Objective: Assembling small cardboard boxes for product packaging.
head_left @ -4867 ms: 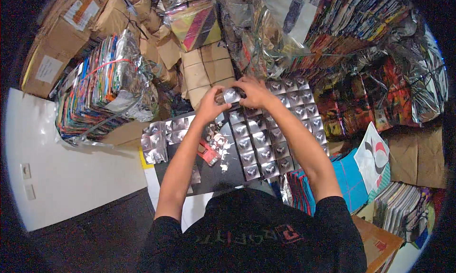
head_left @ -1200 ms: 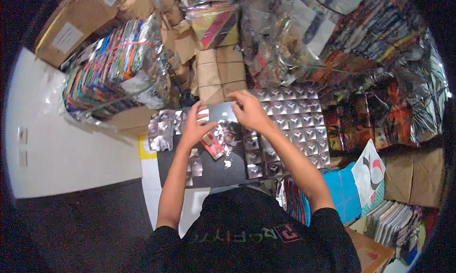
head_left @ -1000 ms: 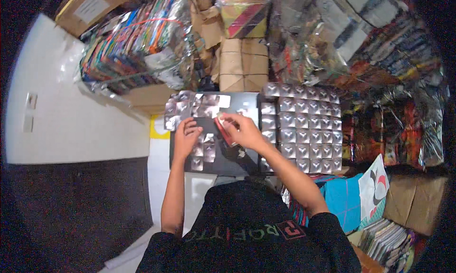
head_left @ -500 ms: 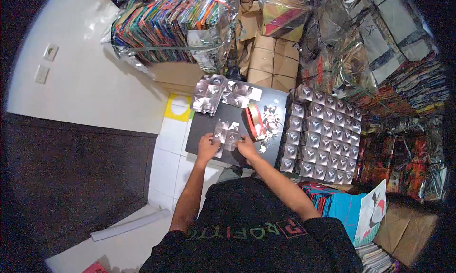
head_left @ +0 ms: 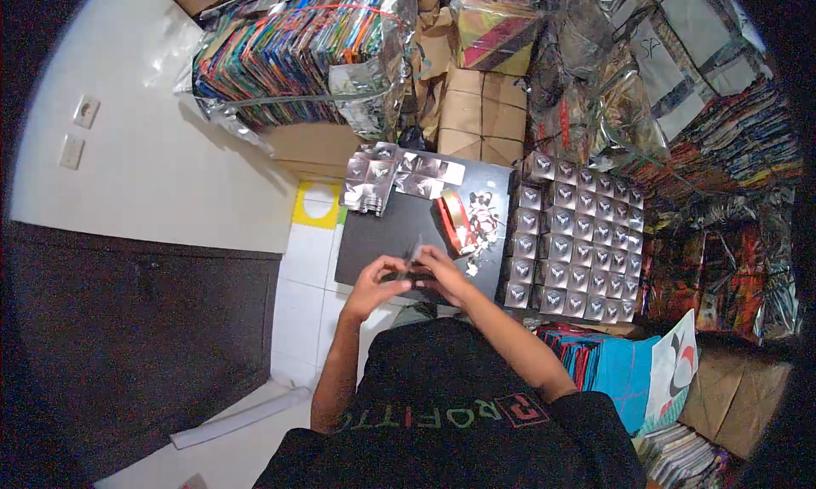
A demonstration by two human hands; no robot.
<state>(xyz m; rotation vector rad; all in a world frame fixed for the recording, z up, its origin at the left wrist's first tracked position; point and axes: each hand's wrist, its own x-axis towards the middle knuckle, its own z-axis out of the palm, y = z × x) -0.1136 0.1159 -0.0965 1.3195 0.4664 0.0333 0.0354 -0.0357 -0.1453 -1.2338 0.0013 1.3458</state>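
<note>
Between my two hands, above the near edge of the dark table (head_left: pixel 382 234), is a small dark printed carton (head_left: pixel 415 256), mostly hidden by my fingers. My left hand (head_left: pixel 374 287) closes on its left side, and my right hand (head_left: pixel 442 275) grips it from the right with bent fingers. Beyond them lies a stack of flat printed carton blanks (head_left: pixel 367 179), beside more loose blanks (head_left: pixel 425 173). A red tape dispenser (head_left: pixel 455 224) with a tan roll stands to the right of my hands, next to a heap of small black and white pieces (head_left: pixel 484 221).
Rows of assembled small boxes (head_left: pixel 586 242) stand along the table's right side. Plastic-wrapped stacks (head_left: pixel 297 64) and a brown paper parcel (head_left: pixel 483 115) crowd the far side. Blue folded goods (head_left: pixel 616 374) lie at the near right. A dark door panel (head_left: pixel 144 336) is at the left.
The flat blank lying on the table has been picked up and is now folded between my hands. Both hands have come closer together and slightly nearer to me.
</note>
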